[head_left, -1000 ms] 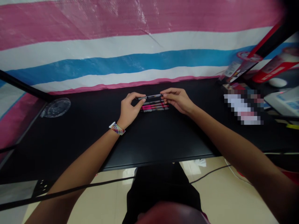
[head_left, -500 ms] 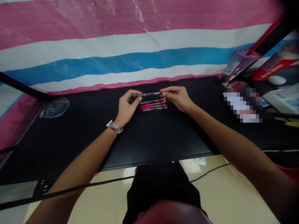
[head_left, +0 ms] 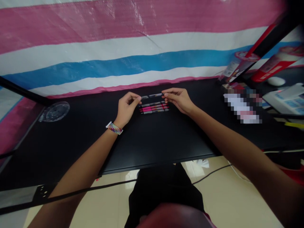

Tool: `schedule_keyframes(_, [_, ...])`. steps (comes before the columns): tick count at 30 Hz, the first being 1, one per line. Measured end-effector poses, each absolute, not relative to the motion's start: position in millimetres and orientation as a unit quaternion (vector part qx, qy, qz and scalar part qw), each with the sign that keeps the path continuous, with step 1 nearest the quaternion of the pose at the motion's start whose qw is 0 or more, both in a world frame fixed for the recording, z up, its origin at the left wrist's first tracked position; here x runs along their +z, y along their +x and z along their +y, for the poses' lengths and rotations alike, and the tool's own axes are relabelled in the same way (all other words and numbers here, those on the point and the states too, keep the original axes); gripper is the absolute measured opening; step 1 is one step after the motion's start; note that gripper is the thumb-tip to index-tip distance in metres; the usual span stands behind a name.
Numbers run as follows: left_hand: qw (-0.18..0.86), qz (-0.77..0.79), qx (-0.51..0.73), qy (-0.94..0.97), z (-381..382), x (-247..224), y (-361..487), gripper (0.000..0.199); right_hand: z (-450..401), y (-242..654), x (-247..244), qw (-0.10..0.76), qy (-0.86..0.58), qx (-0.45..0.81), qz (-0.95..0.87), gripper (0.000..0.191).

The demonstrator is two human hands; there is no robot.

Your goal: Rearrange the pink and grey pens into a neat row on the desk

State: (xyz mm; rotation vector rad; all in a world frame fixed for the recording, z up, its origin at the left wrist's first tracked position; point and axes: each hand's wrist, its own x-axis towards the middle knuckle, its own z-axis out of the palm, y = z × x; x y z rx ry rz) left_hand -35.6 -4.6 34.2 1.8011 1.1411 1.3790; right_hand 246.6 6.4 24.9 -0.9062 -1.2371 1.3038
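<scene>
A dark pen with a clear barrel [head_left: 152, 95] lies crosswise between my two hands, just above a row of other pens. My left hand [head_left: 128, 106] pinches its grey end between thumb and fingers. At the opposite end, the fingers and thumb of my right hand [head_left: 178, 98] close on the tip. Below, several pens lie side by side on the black desk [head_left: 152, 139]: a grey one [head_left: 152, 104], pink ones [head_left: 149, 109] and another grey one [head_left: 155, 111]. A multicoloured woven band [head_left: 115, 128] circles my left wrist.
A clear plastic lid [head_left: 55, 111] lies at the far left of the desk. To the right stand a clear cup [head_left: 234, 65], a red-labelled bottle [head_left: 273, 67] and a white rounded object [head_left: 276, 81]. A striped plastic sheet [head_left: 118, 66] hangs behind the desk.
My left hand has shifted slightly left toward the pen's end, uncovering more of its grey part. My right hand stays at the other end. The whole view has moved a little.
</scene>
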Motion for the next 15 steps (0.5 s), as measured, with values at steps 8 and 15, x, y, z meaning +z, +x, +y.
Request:
schedule_keyframes(8, [0.321,0.423,0.531,0.660,-4.8,34.3,-35.6,0.035,6.0,244.3,23.6,0.542,-0.383,0.549,-0.509,0.037])
schedule_keyframes(15, [0.280,0.475,0.510,0.660,0.3,30.5,-40.2,0.062,8.3,245.2,21.4,0.552,-0.370,0.538,-0.519,0.035])
